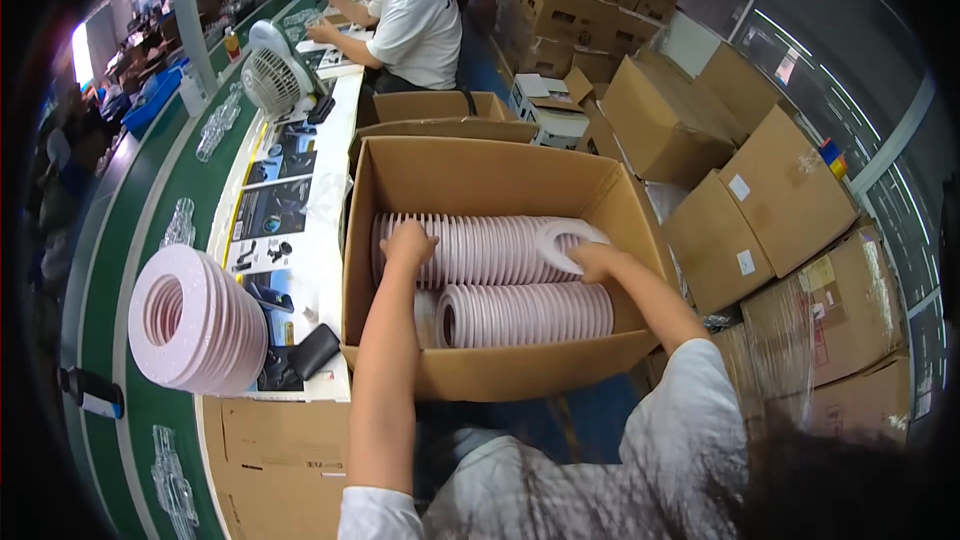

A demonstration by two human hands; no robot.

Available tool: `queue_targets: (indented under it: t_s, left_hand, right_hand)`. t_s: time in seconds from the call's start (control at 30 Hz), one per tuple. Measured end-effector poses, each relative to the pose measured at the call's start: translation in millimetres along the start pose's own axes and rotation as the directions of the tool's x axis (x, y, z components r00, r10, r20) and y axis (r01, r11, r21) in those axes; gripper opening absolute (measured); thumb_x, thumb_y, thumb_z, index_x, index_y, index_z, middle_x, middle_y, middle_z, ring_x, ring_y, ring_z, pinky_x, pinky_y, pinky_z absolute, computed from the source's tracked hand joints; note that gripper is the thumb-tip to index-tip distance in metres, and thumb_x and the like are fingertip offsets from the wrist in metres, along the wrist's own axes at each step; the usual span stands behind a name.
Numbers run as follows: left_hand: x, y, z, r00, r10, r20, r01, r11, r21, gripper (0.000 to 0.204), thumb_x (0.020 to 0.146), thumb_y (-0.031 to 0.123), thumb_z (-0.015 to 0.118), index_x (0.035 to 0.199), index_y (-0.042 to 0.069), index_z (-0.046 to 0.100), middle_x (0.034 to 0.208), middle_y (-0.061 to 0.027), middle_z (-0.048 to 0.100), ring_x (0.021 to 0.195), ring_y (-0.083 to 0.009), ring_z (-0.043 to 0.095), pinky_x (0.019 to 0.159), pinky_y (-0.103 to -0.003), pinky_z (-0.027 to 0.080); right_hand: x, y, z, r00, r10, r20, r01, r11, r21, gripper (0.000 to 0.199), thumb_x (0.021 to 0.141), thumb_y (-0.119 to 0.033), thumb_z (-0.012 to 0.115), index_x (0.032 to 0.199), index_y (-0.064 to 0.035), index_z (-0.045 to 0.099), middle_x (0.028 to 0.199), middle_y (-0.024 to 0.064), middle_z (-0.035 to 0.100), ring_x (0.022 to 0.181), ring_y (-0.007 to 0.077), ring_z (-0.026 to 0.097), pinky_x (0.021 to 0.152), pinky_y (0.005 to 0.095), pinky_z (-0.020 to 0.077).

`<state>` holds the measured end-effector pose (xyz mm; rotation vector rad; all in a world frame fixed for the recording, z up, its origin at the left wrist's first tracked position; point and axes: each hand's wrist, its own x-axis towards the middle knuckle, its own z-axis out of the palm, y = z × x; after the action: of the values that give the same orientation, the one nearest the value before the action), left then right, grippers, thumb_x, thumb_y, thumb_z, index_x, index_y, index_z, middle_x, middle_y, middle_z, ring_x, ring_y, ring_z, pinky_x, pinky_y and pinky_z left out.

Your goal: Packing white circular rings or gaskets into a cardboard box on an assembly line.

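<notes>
In front of me a deep cardboard box (490, 172) stands with its top open. Two rows of pale pink rings lie in it: a longer far row (480, 245) and a shorter near row (530, 315). My left hand (410, 242) is closed over the left part of the far row, its fingertips partly hidden among the rings. At that row's right end, one ring (560, 240) leans out of line and shows its open middle. My right hand (597, 262) grips this ring by its right edge, thumb and fingers closed on it.
A stack of the same rings (195, 320) stands on the green conveyor (215, 175) at left, near clear plastic parts. A fan (275, 75) and a black pouch (313, 350) rest on the white table. A seated co-worker (425, 20) is ahead; stacked cartons (715, 225) line the right.
</notes>
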<state>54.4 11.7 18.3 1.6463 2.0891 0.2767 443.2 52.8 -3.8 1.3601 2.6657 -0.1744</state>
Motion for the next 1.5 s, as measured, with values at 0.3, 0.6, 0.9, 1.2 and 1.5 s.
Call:
queue_targets:
  t_s: [0.3, 0.6, 0.9, 1.2, 1.5]
  left_hand:
    - [0.6, -2.3, -0.9, 0.981, -0.058, -0.186, 0.036, 0.992, -0.12, 0.021, 0.075, 0.026, 0.064, 0.084, 0.007, 0.069, 0.091, -0.0147, 0.067, 0.091, -0.0319, 0.063, 0.086, -0.044, 0.044]
    - [3.3, -2.4, -0.7, 0.94, 0.047, -0.338, -0.098, 0.986, -0.136, 0.03, 0.083, 0.034, 0.055, 0.086, 0.008, 0.069, 0.088, -0.0156, 0.067, 0.09, -0.0321, 0.063, 0.084, -0.044, 0.043]
    - [-0.3, 0.1, 5.9, 1.0, 0.011, -0.028, -0.011, 1.0, -0.012, 0.029, 0.076, 0.021, 0.052, 0.097, 0.009, 0.068, 0.101, -0.0138, 0.066, 0.102, -0.0283, 0.06, 0.102, -0.055, 0.025]
    - [-11.0, 15.1, 3.3, 0.995, 0.04, 0.096, -0.044, 0.998, 0.036, 0.032, 0.077, 0.027, 0.054, 0.1, 0.009, 0.068, 0.098, -0.0137, 0.067, 0.102, -0.029, 0.06, 0.102, -0.054, 0.026]
    - [-18.9, 25.4, 1.1, 0.981, 0.038, 0.188, -0.125, 0.871, 0.476, 0.037, 0.075, 0.022, 0.057, 0.108, 0.01, 0.067, 0.119, -0.0146, 0.06, 0.122, -0.0349, 0.045, 0.107, -0.049, 0.015]
  right_hand:
    - [8.4, 0.8, 14.1, 0.978, 0.155, -0.142, -0.127, 0.973, 0.192, 0.024, 0.066, -0.014, 0.059, 0.088, -0.0032, 0.06, 0.084, 0.023, 0.062, 0.082, 0.0407, 0.06, 0.071, 0.0466, 0.0473]
    - [5.3, -10.3, -4.6, 0.972, 0.023, 0.232, -0.015, 0.999, -0.037, 0.022, 0.069, -0.017, 0.06, 0.082, -0.0011, 0.054, 0.08, 0.02, 0.061, 0.082, 0.0377, 0.058, 0.08, 0.051, 0.037]
    - [21.3, -17.9, 15.1, 0.98, -0.056, 0.191, 0.044, 0.997, 0.066, 0.044, 0.065, -0.019, 0.061, 0.106, -0.0024, 0.054, 0.084, 0.0219, 0.064, 0.081, 0.0403, 0.061, 0.074, 0.045, 0.0487]
    - [28.6, -23.6, 7.8, 0.936, 0.051, 0.349, -0.092, 0.991, 0.101, 0.032, 0.068, -0.027, 0.062, 0.089, -0.0031, 0.059, 0.08, 0.023, 0.062, 0.08, 0.04, 0.06, 0.072, 0.0463, 0.047]
    - [12.8, -27.7, 17.8, 0.976, 0.013, 0.217, -0.046, 0.988, 0.149, 0.029, 0.064, -0.026, 0.065, 0.083, -0.0042, 0.063, 0.085, 0.022, 0.064, 0.084, 0.0382, 0.061, 0.076, 0.0452, 0.0473]
